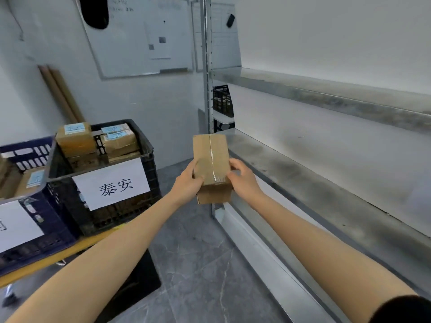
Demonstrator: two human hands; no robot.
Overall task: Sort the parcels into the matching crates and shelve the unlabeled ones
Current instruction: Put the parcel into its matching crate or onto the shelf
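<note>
Parcel: We see a brown cardboard parcel (211, 159), its top face plain, with a strip of clear tape along the middle.
Place of the parcel: It is in the air between both hands, above the floor and just beside the left end of the lower shelf (303, 173). We cannot tell if its far end touches the shelf.
Left hand: The left hand (189, 183) grips the left side of the parcel, thumb on the top face.
Right hand: The right hand (242, 180) grips the right side, fingers curled on the edge.
Shelves: The lower shelf is grey metal with dull marks. An upper shelf (326, 94) runs above it, and both are fixed to a metal post (206, 66).
Crates: At the left a black crate (149, 183) carries a white paper sign (112, 184) and holds taped boxes (74, 136) with blue labels. A blue crate (56, 220) stands touching it, also with a sign.
Table: Both crates stand on a yellow table (70, 250).
Room: The floor (198, 264) is grey stone tile. A whiteboard (140, 36) hangs on the white wall, and cardboard tubes (60, 92) lean in the corner.
</note>
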